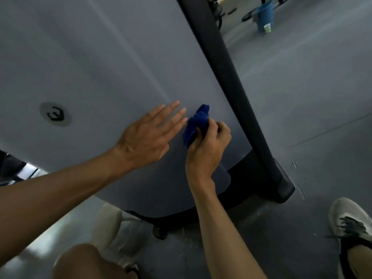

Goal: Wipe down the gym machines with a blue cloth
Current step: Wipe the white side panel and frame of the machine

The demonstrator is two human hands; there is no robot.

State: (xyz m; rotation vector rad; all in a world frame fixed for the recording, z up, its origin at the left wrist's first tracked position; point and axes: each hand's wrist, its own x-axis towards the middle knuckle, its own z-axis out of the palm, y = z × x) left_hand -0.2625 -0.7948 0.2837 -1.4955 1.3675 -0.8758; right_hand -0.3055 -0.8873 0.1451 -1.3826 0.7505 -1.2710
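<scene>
You are wiping the grey machine panel (90, 57) above a grey floor (302, 97).
Your right hand (207, 146) is clutching the blue cloth (196, 123) against it beside the black post (231, 77); your left hand (147, 135) is lying flat, fingers straight; a blue bucket (265, 15) is standing far right.

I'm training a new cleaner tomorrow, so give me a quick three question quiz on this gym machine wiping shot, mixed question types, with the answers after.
1. True or false: the left hand grips the blue cloth.
2. Which is nearest the cloth? A) the round logo badge B) the black upright bar C) the blue bucket
3. Fill in: the right hand holds the cloth bunched against the machine's grey ____.

Key
1. False: the left hand lies flat on the panel, fingers straight; the right hand holds the cloth.
2. B.
3. Panel.
</scene>
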